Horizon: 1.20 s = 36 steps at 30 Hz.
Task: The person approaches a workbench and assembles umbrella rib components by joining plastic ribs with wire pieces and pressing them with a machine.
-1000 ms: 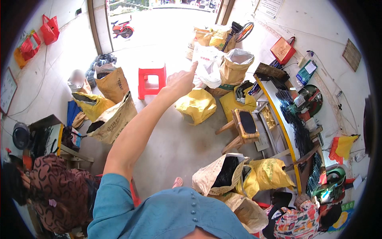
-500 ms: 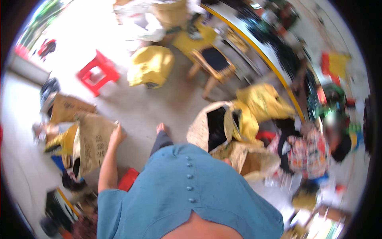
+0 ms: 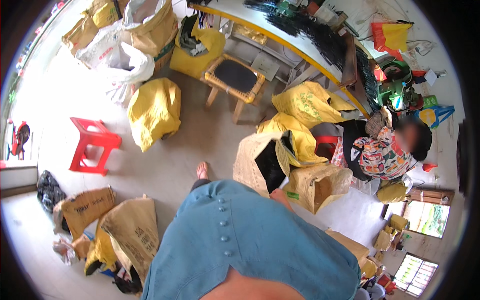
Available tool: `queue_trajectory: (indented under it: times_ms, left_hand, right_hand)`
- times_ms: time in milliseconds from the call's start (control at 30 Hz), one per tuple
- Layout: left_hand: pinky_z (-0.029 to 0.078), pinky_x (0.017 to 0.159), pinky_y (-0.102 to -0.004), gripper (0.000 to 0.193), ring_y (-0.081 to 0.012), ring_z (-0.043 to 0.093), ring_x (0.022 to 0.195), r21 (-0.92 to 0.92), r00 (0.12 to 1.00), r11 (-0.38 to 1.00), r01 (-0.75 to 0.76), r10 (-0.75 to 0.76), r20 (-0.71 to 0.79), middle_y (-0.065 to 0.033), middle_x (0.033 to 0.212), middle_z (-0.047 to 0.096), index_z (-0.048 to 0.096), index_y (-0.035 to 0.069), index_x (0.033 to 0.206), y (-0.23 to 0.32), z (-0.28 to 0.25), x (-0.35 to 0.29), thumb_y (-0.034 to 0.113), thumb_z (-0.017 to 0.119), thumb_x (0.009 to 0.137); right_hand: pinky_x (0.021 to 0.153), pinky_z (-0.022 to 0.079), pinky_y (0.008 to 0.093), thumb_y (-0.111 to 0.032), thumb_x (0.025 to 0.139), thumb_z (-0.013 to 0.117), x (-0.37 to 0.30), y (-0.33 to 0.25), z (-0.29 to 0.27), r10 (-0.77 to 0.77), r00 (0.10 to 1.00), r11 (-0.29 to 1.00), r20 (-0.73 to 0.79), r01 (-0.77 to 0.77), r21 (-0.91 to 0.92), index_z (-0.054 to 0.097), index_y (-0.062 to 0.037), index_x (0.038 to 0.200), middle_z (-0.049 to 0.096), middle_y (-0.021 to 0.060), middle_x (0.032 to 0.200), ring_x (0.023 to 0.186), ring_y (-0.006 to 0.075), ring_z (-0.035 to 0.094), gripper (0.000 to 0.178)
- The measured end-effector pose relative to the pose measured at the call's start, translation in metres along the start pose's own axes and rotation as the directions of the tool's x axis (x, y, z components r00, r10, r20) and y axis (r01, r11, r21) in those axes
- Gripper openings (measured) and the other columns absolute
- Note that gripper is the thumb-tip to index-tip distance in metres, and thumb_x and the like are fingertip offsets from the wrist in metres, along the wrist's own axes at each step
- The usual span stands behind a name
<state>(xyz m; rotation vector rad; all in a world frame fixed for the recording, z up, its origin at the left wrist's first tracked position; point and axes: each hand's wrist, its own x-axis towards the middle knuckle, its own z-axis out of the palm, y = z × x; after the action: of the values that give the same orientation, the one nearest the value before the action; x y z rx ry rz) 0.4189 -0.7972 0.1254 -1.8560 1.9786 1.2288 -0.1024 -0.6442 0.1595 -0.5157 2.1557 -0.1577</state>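
Grey floor spreads around a wooden stool with a dark seat, which serves as the landmark. Left of the stool stand a bulging yellow sack and, farther left, a red plastic stool. A long desk with a yellow edge runs beyond and to the right of it, loaded with thin black strips; a co-worker in a patterned top sits to its right, closer to the wearer.

Between the stool and the wearer, slightly right, is the pale sack, its mouth open on black contents. Right beside it, farther right of the stool, a brown sack gapes open. Both look soft-walled and creased, likely to sag if lifted by one side; the pale one may be weighty, judging by its fill. Their open rims seem the best place to take hold, with the cloth gathered in folds.

Partly hidden by the blue shirt, the right hand is close to both sacks; whether its grip is spread, clenched or touching either cannot be told. The left hand is out of view.
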Motion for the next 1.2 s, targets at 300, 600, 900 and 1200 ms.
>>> queue_trajectory:
  times_ms: [300,600,900,1200]
  left_hand:
    - [0.045,0.052,-0.0362,0.069,-0.0285,0.056,0.059,0.129,0.954,0.946,-0.298,0.299,0.011,-0.0178,0.078,0.056,0.026,0.004,0.124,0.002,-0.064,0.118,0.017,0.063,0.068]
    - [0.044,0.048,-0.0349,0.064,-0.0267,0.055,0.056,0.208,0.899,0.878,-0.431,0.437,0.015,-0.0165,0.073,0.056,0.029,0.003,0.122,-0.004,-0.066,0.166,0.017,0.063,0.069]
    - [0.042,0.045,-0.0335,0.06,-0.0249,0.054,0.052,0.281,0.881,0.862,-0.422,0.463,-0.098,-0.0151,0.069,0.055,0.032,0.003,0.12,-0.008,-0.044,0.175,0.017,0.062,0.07]
    - [0.041,0.042,-0.0322,0.055,-0.0231,0.053,0.049,0.338,0.846,0.826,-0.451,0.516,-0.133,-0.0138,0.065,0.055,0.035,0.002,0.117,0.03,-0.009,0.211,0.017,0.061,0.071]
  right_hand:
    - [0.042,0.046,0.0289,-0.009,0.066,0.054,-0.014,-0.025,0.008,0.06,0.998,0.986,-0.033,-0.055,0.155,0.058,0.0011,0.063,0.058,0.0109,0.056,0.046,0.0182,0.058,0.011]
    - [0.049,0.048,0.0313,-0.011,0.065,0.052,-0.055,-0.046,0.003,0.211,0.976,0.976,-0.056,-0.213,-0.043,0.06,0.003,0.061,0.058,0.0149,0.055,0.048,0.0219,0.058,0.017]
    - [0.065,0.046,0.0364,-0.022,0.062,0.062,0.041,-0.037,-0.01,0.052,0.998,0.973,-0.044,-0.061,-0.222,0.062,-0.0042,0.076,0.06,0.0134,0.07,0.07,0.0287,0.059,0.022]
    - [0.043,0.045,0.0295,-0.01,0.065,0.054,0.074,-0.115,-0.082,-0.023,0.998,0.993,-0.06,0.03,0.118,0.054,-0.0002,0.063,0.057,0.0107,0.055,0.046,0.0184,0.056,0.01]
